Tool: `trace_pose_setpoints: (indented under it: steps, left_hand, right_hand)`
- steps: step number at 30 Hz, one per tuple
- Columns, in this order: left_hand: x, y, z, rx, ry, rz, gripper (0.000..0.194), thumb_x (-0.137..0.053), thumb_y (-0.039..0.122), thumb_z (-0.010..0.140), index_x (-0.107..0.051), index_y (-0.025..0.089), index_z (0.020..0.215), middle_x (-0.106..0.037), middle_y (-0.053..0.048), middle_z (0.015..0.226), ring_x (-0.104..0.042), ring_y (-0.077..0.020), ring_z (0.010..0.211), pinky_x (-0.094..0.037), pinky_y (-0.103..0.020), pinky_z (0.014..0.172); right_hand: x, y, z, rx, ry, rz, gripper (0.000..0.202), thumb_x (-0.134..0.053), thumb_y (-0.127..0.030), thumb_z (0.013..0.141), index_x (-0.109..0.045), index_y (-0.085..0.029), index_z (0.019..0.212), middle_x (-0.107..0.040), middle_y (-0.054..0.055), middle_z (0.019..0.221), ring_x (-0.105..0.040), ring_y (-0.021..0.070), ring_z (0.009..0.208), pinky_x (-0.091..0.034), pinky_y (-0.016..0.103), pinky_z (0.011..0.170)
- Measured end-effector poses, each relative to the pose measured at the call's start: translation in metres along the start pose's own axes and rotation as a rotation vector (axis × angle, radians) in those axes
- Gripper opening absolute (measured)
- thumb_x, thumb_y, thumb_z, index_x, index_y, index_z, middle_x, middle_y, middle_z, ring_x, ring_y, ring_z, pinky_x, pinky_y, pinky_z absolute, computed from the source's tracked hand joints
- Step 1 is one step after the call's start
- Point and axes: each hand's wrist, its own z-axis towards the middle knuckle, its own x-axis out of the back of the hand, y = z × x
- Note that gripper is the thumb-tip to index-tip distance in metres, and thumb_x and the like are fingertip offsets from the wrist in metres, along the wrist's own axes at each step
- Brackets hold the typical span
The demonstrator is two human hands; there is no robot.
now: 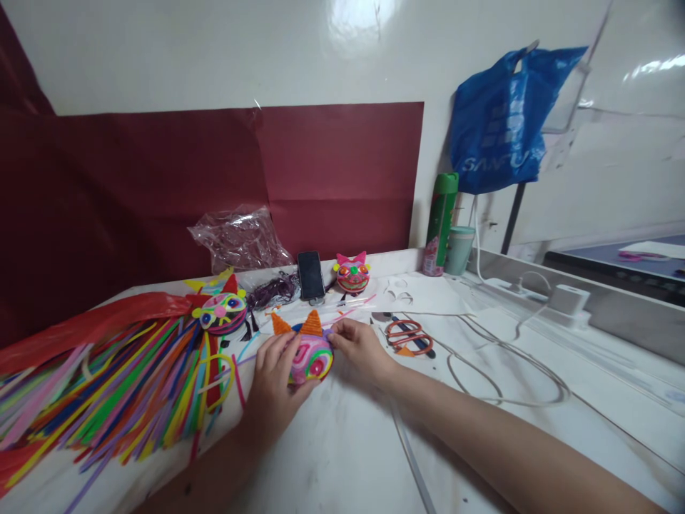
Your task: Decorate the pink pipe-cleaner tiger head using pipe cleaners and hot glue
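Observation:
On the white table, a colourful animal head (311, 360) made of coiled pipe cleaners has two orange ears (311, 324), pink and purple rings and a round eye. My left hand (277, 378) grips it from the left, with fingers over the top and the thumb along its lower edge. At its upper right side, my right hand (362, 350) pinches a small purple pipe cleaner piece (327, 333); the fingertips partly hide it. A finished-looking pink head (352, 274) stands behind, and another multicoloured head (220, 313) lies to the left.
Many loose pipe cleaners (133, 385) spread over the left side beside red plastic (107, 321). Red-handled scissors (409, 337) and a looping cable (540, 368) lie right. Behind are a phone (310, 275), clear plastic bag (243, 239), green spray can (442, 225) and cup (460, 250).

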Motion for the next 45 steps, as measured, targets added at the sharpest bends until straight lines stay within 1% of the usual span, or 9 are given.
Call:
trace_pose_setpoints:
  steps: [4, 9, 21, 24, 29, 32, 36, 40, 45]
  left_hand:
    - [0.0, 0.0, 0.0, 0.003, -0.004, 0.001, 0.058, -0.067, 0.032, 0.072, -0.044, 0.014, 0.123, -0.052, -0.015, 0.117, -0.045, -0.0305, 0.111, -0.042, -0.045, 0.094]
    - [-0.001, -0.001, 0.001, 0.009, -0.003, -0.009, 0.058, -0.067, 0.034, 0.072, -0.045, 0.014, 0.122, -0.052, -0.015, 0.117, -0.046, -0.0302, 0.111, -0.043, -0.045, 0.094]
    - [-0.002, 0.001, 0.001, 0.005, 0.007, -0.006, 0.058, -0.066, 0.034, 0.073, -0.044, 0.017, 0.123, -0.05, -0.015, 0.117, -0.047, -0.0304, 0.11, -0.043, -0.046, 0.092]
    - [-0.002, 0.003, -0.002, 0.047, 0.045, 0.019, 0.059, -0.067, 0.034, 0.071, -0.044, 0.02, 0.123, -0.046, -0.014, 0.114, -0.049, -0.0295, 0.105, -0.046, -0.044, 0.088]
    - [-0.003, 0.003, -0.004, 0.134, 0.151, -0.012, 0.072, -0.07, 0.043, 0.066, -0.037, 0.018, 0.125, -0.046, -0.013, 0.112, -0.05, -0.0295, 0.107, -0.047, -0.042, 0.087]
    - [-0.004, 0.002, -0.003, 0.183, 0.181, -0.044, 0.066, -0.07, 0.044, 0.065, -0.041, 0.017, 0.117, -0.048, -0.012, 0.108, -0.051, -0.0287, 0.103, -0.049, -0.042, 0.085]
    - [-0.005, 0.001, -0.002, 0.219, 0.155, -0.073, 0.054, -0.071, 0.043, 0.064, -0.046, 0.016, 0.103, -0.051, -0.011, 0.101, -0.054, -0.0275, 0.098, -0.05, -0.042, 0.082]
    - [-0.006, 0.002, -0.001, 0.214, 0.132, -0.09, 0.051, -0.072, 0.039, 0.065, -0.046, 0.016, 0.102, -0.051, -0.011, 0.101, -0.054, -0.0269, 0.098, -0.05, -0.042, 0.083]
    - [-0.004, 0.003, 0.0, 0.204, 0.139, -0.088, 0.051, -0.074, 0.036, 0.062, -0.048, 0.017, 0.101, -0.052, -0.01, 0.1, -0.055, -0.0272, 0.098, -0.051, -0.042, 0.082]
  right_hand:
    - [0.0, 0.0, -0.001, 0.003, -0.013, 0.023, 0.015, -0.058, -0.031, 0.071, -0.055, -0.017, 0.067, -0.054, -0.001, 0.061, -0.048, 0.0122, 0.058, -0.039, 0.024, 0.055]
    - [-0.001, 0.001, -0.001, 0.007, 0.004, 0.024, 0.013, -0.058, -0.029, 0.07, -0.058, -0.016, 0.068, -0.057, 0.001, 0.064, -0.051, 0.0136, 0.062, -0.041, 0.026, 0.059]
    - [-0.002, 0.0, -0.001, -0.022, 0.022, 0.05, 0.013, -0.058, -0.028, 0.069, -0.057, -0.015, 0.066, -0.057, 0.0, 0.063, -0.05, 0.0128, 0.058, -0.04, 0.026, 0.058]
    - [-0.003, 0.001, -0.001, -0.017, 0.015, 0.058, 0.014, -0.059, -0.029, 0.07, -0.057, -0.016, 0.067, -0.057, 0.0, 0.063, -0.05, 0.0133, 0.059, -0.04, 0.026, 0.059]
    - [-0.002, 0.004, -0.001, 0.002, 0.033, 0.028, 0.014, -0.058, -0.029, 0.071, -0.057, -0.017, 0.066, -0.057, 0.0, 0.062, -0.05, 0.0132, 0.059, -0.041, 0.026, 0.059]
    - [-0.001, 0.005, -0.001, 0.003, 0.042, 0.0, 0.013, -0.057, -0.029, 0.071, -0.057, -0.017, 0.067, -0.057, 0.0, 0.062, -0.05, 0.013, 0.059, -0.04, 0.025, 0.058]
    - [0.0, 0.006, -0.001, 0.014, 0.037, -0.021, 0.015, -0.056, -0.03, 0.072, -0.056, -0.016, 0.066, -0.056, 0.0, 0.062, -0.049, 0.013, 0.059, -0.04, 0.026, 0.059]
    - [0.0, 0.008, 0.0, 0.016, 0.037, -0.008, 0.017, -0.056, -0.032, 0.072, -0.056, -0.016, 0.066, -0.056, 0.0, 0.062, -0.048, 0.0129, 0.059, -0.039, 0.026, 0.058]
    - [-0.001, 0.008, -0.001, 0.025, 0.05, 0.007, 0.018, -0.058, -0.033, 0.071, -0.056, -0.017, 0.065, -0.055, -0.001, 0.06, -0.048, 0.0128, 0.058, -0.039, 0.025, 0.057]
